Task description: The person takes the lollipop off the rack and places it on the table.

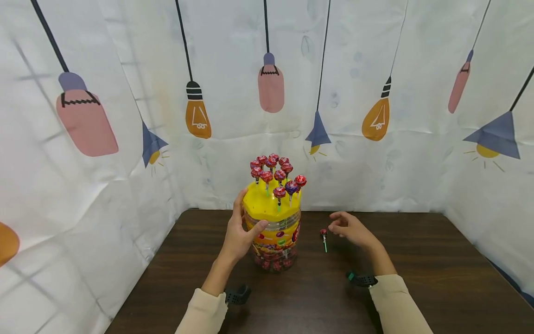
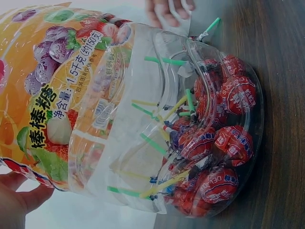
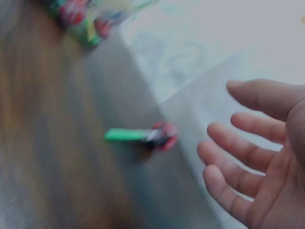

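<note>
- The jar (image 1: 275, 240) is held upright on the counter (image 1: 317, 297) by the left hand (image 1: 238, 235), curved round its upper side, apparently to steady it.
- Lollipops (image 1: 280, 175) are kept standing by sticks set in the yellow lid (image 1: 262, 204).
- A loose lollipop (image 1: 323, 232) is seen lying near the right hand (image 1: 352, 228), which is relaxed, with nothing held.
- On the label (image 2: 56, 112), 棒棒糖 ("lollipop") and 净含量: 1.5千克 (约150支) can be read; on one wrapper (image 2: 218, 186), "DEL" is made out.

On your table (image 1: 317, 297) stands a jar (image 1: 275, 239), lollipops (image 1: 266, 176) in its lid (image 1: 257, 203), your left hand (image 1: 239, 233) at its left. Between it and your right hand (image 1: 351, 228) lies a loose lollipop (image 1: 324, 233).
</note>
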Motion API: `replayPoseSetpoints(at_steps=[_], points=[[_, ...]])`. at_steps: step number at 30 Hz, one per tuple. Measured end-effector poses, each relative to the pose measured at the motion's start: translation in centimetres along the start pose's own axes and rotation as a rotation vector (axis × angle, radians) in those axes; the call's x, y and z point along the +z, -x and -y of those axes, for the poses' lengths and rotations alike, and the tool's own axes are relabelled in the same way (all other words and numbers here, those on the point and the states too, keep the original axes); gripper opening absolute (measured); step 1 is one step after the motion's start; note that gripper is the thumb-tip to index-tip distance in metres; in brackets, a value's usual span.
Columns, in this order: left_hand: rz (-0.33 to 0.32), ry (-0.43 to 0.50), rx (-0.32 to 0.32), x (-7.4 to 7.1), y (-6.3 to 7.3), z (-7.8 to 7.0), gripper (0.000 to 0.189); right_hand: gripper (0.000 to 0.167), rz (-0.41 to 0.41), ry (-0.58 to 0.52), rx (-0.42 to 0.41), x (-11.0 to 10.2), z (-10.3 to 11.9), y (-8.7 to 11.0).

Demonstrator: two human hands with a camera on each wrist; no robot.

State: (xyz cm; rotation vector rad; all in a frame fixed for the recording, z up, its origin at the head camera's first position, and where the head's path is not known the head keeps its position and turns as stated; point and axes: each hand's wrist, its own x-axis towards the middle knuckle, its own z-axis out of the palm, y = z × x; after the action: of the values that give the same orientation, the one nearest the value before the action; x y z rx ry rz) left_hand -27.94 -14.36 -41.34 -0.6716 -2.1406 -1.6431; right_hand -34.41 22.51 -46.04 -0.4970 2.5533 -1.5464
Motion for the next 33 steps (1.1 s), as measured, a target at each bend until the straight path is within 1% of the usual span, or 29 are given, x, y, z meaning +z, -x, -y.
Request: replayPoseSetpoints(at_steps=[5,10,13,17,21,26,30,33], points=[[0.003,-0.002,-0.005,0.0,-0.1,0.1,0.091,0.047,-0.074,-0.048,-0.075,-0.6,3.4,0.7],[0.008,0.003,0.002,-0.1,-0.1,0.2,0.091,0.041,-0.158,-0.110,-0.196,-0.4,6.9,1.5],[0.011,0.011,0.006,-0.1,-0.1,0.1,0.091,0.040,-0.194,-0.181,-0.280,0.2,8.8,2.0],[0.011,0.021,0.008,-0.1,-0.1,0.0,0.091,0.042,-0.230,-0.304,-0.396,1.5,10.9,2.6],[0.017,0.043,0.017,0.0,-0.2,0.1,0.090,0.046,-0.258,-0.404,-0.504,2.7,12.3,2.7],[0.028,0.074,0.029,0.2,-0.6,0.4,0.087,0.049,-0.254,-0.483,-0.614,4.0,13.5,2.6],[0.025,0.097,0.056,0.4,-0.8,0.6,0.086,0.052,-0.252,-0.483,-0.643,4.6,14.2,2.6],[0.014,0.096,0.055,0.4,-0.8,0.7,0.089,0.053,-0.251,-0.464,-0.642,4.9,14.5,2.5]])
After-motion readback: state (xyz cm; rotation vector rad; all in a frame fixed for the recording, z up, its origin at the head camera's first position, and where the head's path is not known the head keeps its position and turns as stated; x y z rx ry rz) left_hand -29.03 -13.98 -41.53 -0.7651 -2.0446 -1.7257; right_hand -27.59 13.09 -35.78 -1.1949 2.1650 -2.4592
